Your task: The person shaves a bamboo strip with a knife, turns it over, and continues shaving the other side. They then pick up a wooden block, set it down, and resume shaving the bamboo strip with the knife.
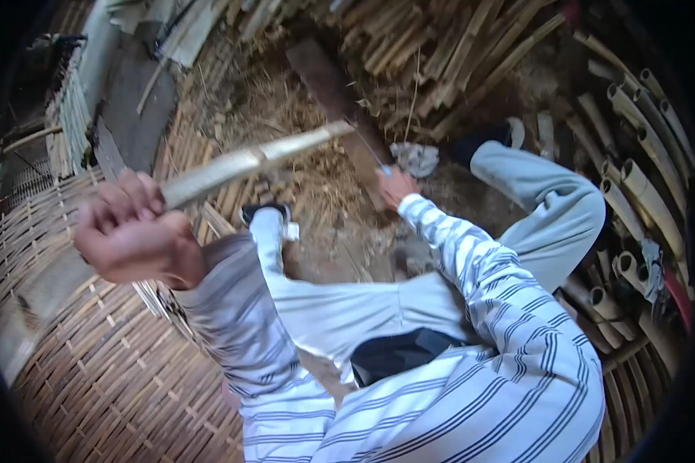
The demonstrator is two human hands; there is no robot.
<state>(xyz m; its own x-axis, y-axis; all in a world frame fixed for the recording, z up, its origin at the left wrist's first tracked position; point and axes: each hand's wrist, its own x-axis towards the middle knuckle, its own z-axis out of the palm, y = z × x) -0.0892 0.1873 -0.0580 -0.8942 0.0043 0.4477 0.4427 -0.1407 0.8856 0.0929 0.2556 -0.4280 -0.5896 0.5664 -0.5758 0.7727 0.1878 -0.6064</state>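
My left hand (143, 231), raised at the left, is closed around a split bamboo piece (259, 154). The pale piece slants up to the right, and a blurred pale length shows behind the fist. Down near the ground, my right hand (398, 187) grips a knife (372, 147) with a thin blade. Its blade points up and left, its tip close to the far end of the bamboo. Beneath both lies a dark wooden plank (316, 65) on the ground, between my outstretched legs.
Woven bamboo matting (123, 370) fills the lower left. Cut bamboo tubes (641, 185) are stacked along the right, and split lengths (471, 54) lie at the top. Shavings (336, 170) cover the ground around the plank. A crumpled whitish scrap (415, 158) lies by my right hand.
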